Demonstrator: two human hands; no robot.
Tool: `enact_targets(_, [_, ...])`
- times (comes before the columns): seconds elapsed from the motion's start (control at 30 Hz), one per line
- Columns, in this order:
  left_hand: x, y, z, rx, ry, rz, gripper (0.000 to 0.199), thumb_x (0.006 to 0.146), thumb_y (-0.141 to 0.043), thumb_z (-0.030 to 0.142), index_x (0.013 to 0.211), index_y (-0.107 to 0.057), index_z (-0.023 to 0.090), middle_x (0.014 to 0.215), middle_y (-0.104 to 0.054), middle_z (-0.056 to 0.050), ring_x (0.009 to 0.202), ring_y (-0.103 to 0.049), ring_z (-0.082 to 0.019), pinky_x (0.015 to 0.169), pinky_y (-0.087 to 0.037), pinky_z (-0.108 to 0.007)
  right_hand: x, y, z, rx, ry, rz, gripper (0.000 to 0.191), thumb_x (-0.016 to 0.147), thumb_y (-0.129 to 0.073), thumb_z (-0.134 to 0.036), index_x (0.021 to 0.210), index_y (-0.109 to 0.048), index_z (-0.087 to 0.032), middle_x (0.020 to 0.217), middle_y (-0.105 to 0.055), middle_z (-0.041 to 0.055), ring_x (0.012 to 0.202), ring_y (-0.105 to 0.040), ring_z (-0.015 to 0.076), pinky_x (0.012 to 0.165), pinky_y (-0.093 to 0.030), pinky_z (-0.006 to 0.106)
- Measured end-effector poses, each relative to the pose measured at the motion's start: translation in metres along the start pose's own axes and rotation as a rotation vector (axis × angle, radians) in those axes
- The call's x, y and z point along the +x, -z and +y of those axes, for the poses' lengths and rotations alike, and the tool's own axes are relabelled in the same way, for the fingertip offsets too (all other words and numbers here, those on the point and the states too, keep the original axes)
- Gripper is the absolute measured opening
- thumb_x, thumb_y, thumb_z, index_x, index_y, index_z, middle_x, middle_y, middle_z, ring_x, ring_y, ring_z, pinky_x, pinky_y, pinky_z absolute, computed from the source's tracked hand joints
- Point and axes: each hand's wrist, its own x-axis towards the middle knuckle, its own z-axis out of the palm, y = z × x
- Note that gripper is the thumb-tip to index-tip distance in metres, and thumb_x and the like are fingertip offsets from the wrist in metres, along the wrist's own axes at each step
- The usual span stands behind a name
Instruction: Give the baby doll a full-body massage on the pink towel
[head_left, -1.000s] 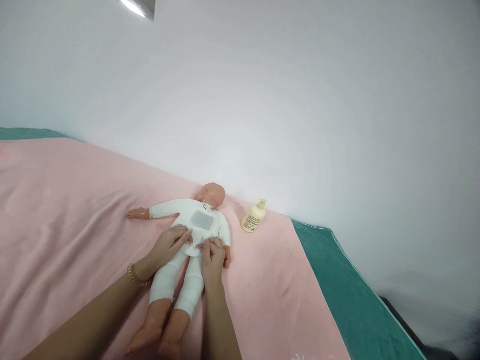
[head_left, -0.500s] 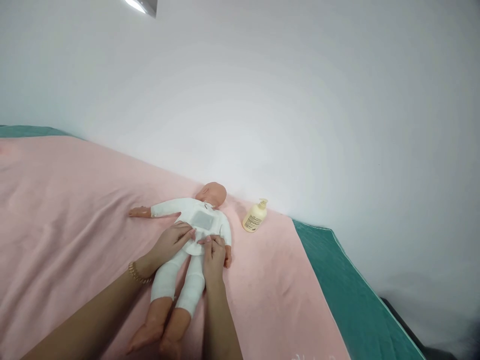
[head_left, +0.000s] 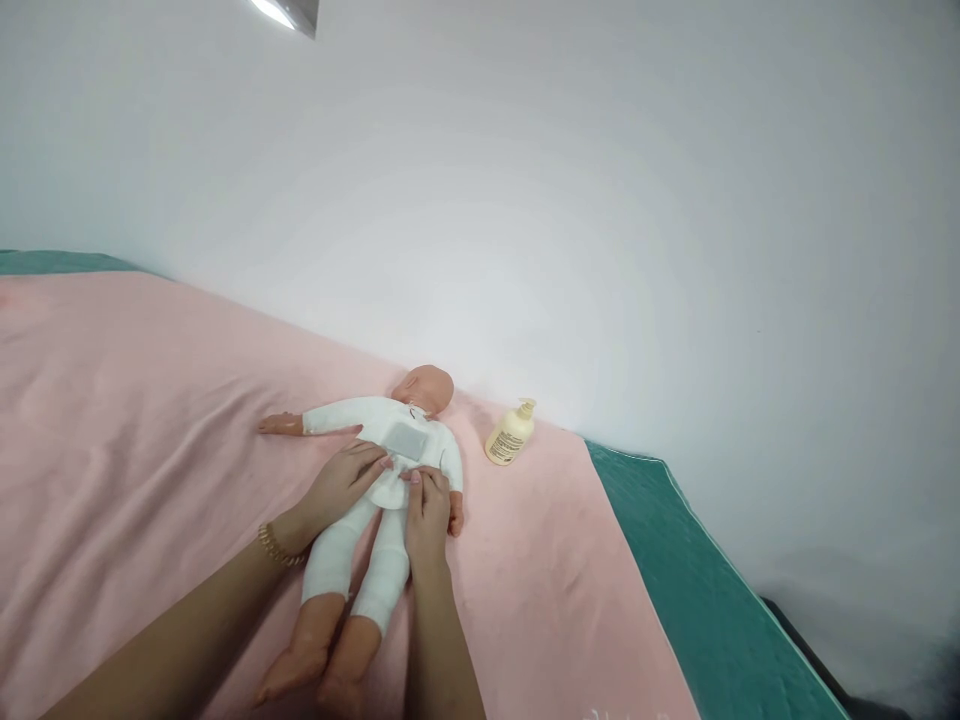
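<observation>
A baby doll (head_left: 386, 492) with a white cloth body and bare plastic head, hands and feet lies stretched out, its head toward the wall. A grey rectangular patch (head_left: 406, 441) shows on its torso. My left hand (head_left: 351, 480), a beaded bracelet (head_left: 279, 545) at its wrist, rests on the left side of the lower torso, with thumb and fingers drawn together on the white cloth. Opposite it, my right hand (head_left: 429, 505) has curled fingers and thumb closed on the cloth near the doll's arm. The fingertips partly hide the cloth they press.
A pale yellow pump bottle (head_left: 510, 434) stands right of the doll. Under both lies a wrinkled pink blanket (head_left: 150, 400), over a green sheet (head_left: 675, 540) that shows at the right. A white wall (head_left: 525, 200) rises directly behind.
My right fingers have shifted very slightly up the doll's torso. My left hand, the doll and the bottle look almost unchanged.
</observation>
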Motion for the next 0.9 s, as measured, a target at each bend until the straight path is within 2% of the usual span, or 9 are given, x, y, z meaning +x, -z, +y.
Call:
enact_targets(0.1, [-0.001,0.000,0.001,-0.007,-0.014,0.017,0.037,0.099,-0.039,0.041,0.093,-0.068,0.019,0.099,-0.071,-0.006,0.100,-0.061,-0.025,0.102,-0.040,-0.044,-0.001,0.001,-0.001,0.018,0.017,0.009,0.039,0.101,-0.037,-0.036,0.095,-0.072,-0.021,0.102,-0.066,0.0073,0.103,-0.059,0.0196,0.095,-0.043,0.034])
enact_targets(0.3, [-0.002,0.001,0.003,0.023,-0.061,0.051,0.035,0.100,-0.038,0.041,0.106,-0.066,0.020,0.113,-0.069,-0.005,0.110,-0.058,-0.023,0.109,-0.032,-0.045,-0.003,0.001,-0.001,-0.010,0.031,0.034,0.035,0.100,-0.039,-0.037,0.113,-0.069,-0.023,0.124,-0.060,0.0099,0.120,-0.053,0.0210,0.106,-0.039,0.038])
enact_targets(0.47, [0.001,-0.001,-0.001,0.034,-0.038,-0.014,0.038,0.100,-0.037,0.041,0.101,-0.068,0.020,0.107,-0.071,-0.006,0.104,-0.060,-0.024,0.102,-0.038,-0.044,-0.001,-0.001,0.002,-0.050,0.052,-0.029,0.034,0.101,-0.040,-0.036,0.114,-0.068,-0.024,0.120,-0.063,0.0081,0.116,-0.054,0.0216,0.103,-0.039,0.039])
enact_targets(0.67, [0.008,0.000,-0.001,0.045,-0.010,-0.034,0.035,0.097,-0.042,0.043,0.091,-0.068,0.020,0.096,-0.073,-0.007,0.095,-0.062,-0.026,0.097,-0.041,-0.043,0.004,-0.002,0.001,-0.120,0.054,-0.042,0.033,0.100,-0.041,-0.037,0.102,-0.071,-0.023,0.108,-0.067,0.0080,0.106,-0.057,0.0225,0.095,-0.041,0.037])
enact_targets(0.8, [0.024,0.006,0.002,0.001,0.035,-0.016,0.042,0.098,-0.038,0.047,0.080,-0.065,0.020,0.080,-0.071,-0.005,0.079,-0.062,-0.024,0.079,-0.046,-0.035,0.022,-0.002,0.000,-0.028,0.008,0.029,0.038,0.101,-0.037,-0.039,0.095,-0.070,-0.021,0.100,-0.068,0.0082,0.100,-0.059,0.0216,0.091,-0.043,0.035])
enact_targets(0.9, [0.043,0.006,-0.003,-0.007,0.071,0.069,0.046,0.098,-0.035,0.050,0.076,-0.062,0.020,0.075,-0.070,-0.005,0.075,-0.063,-0.024,0.071,-0.045,-0.034,0.046,-0.005,0.002,0.082,-0.016,0.121,0.037,0.101,-0.036,-0.040,0.100,-0.067,-0.020,0.104,-0.068,0.0087,0.100,-0.061,0.0205,0.088,-0.045,0.032])
